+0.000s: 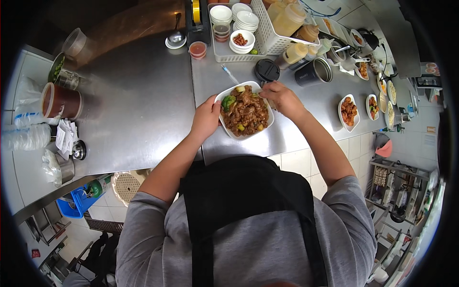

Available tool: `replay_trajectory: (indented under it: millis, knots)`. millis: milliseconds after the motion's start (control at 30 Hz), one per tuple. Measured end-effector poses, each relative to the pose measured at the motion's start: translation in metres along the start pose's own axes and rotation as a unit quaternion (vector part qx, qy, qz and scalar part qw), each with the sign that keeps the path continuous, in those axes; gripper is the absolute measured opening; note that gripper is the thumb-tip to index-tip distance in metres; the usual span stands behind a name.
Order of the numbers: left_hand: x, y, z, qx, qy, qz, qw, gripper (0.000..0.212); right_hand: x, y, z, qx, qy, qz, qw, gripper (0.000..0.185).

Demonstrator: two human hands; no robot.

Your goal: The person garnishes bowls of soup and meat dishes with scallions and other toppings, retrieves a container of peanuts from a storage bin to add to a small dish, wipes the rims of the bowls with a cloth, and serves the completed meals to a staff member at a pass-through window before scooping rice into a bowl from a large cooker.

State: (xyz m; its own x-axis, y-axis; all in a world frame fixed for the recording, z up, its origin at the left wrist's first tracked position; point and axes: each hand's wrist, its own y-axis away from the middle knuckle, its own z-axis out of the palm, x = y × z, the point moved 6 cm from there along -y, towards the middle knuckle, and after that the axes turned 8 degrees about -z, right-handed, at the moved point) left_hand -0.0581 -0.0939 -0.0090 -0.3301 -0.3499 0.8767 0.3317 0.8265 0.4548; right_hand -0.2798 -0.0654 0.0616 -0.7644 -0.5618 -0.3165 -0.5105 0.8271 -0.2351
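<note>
A square white bowl (270, 125) is filled with glazed brown meat, broccoli and pale yellow-green pieces. My left hand (207, 118) grips its left rim, with the thumb on the edge and the other fingers mostly hidden beneath. At the upper right rim is my right hand (281, 99), its fingers bent together over the edge; something small and pale shows under them, and I cannot tell whether it is held. Just beyond the bowl lie a black lid (267, 70) and a clear-and-blue wrapped stick (230, 74).
A steel counter (140, 107) carries a grey tray (235, 57) of small white dishes, squeeze bottles (294, 54), a dark tumbler (311, 74) and a sauce cup (198, 50). Bowls of fried pieces (348, 112) stand to the right. A tub of red sauce (61, 101) is at the left.
</note>
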Motion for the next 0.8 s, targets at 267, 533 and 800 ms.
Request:
replay_trajectory:
  millis: [267,533,800]
  knots:
    - [-0.003,0.003,0.004,-0.003,0.005,-0.016,1.0,0.03,-0.032,0.039,0.004,-0.11,0.052,0.221,0.968,0.026]
    - [0.004,-0.015,0.009,-0.101,-0.025,-0.025,0.994,0.031,0.006,0.064,0.012,0.017,-0.594,0.444,0.671,0.025]
    - [0.03,-0.047,0.014,-0.255,-0.171,-0.008,0.952,0.03,0.035,-0.005,0.032,-0.126,-0.379,0.265,0.878,0.024]
